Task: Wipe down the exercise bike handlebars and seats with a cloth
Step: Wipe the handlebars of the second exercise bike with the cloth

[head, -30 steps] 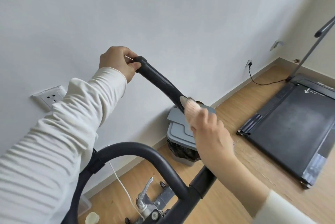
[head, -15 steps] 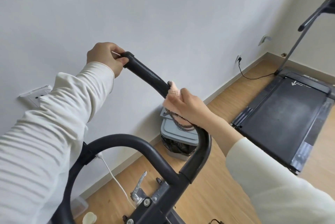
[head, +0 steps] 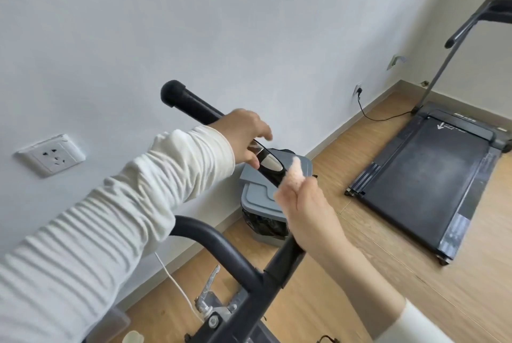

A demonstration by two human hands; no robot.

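A: On the black handlebar (head: 194,105), upper stretch, L hand (head: 243,134)?
B: Draped over it, just above silver sensor plate (head: 267,161). Fingers loosely out, not wrapped round; thumb down by plate's edge. Bit blurred. Holding nothing.
A: And R hand (head: 307,212)?
B: Lower on same bar, back of hand to camera. Fingers curled, pinching pale pink cloth (head: 295,173).
A: Cloth where exactly?
B: Sticking up past fingertips, pressed vs bar right below sensor plate. Only a small fluffy tuft visible; rest hidden in grip.
A: Hands touching?
B: No. Close, w/ plate btwn them.
A: Bkgd?
B: Grey lidded bin (head: 260,198) on wood floor (head: 415,301), behind bar, against wall (head: 249,23). Treadmill (head: 424,176) far R, black cord (head: 382,118) up to wall outlet. Wall socket (head: 51,155) at L. White cable (head: 177,284) hanging below L sleeve.
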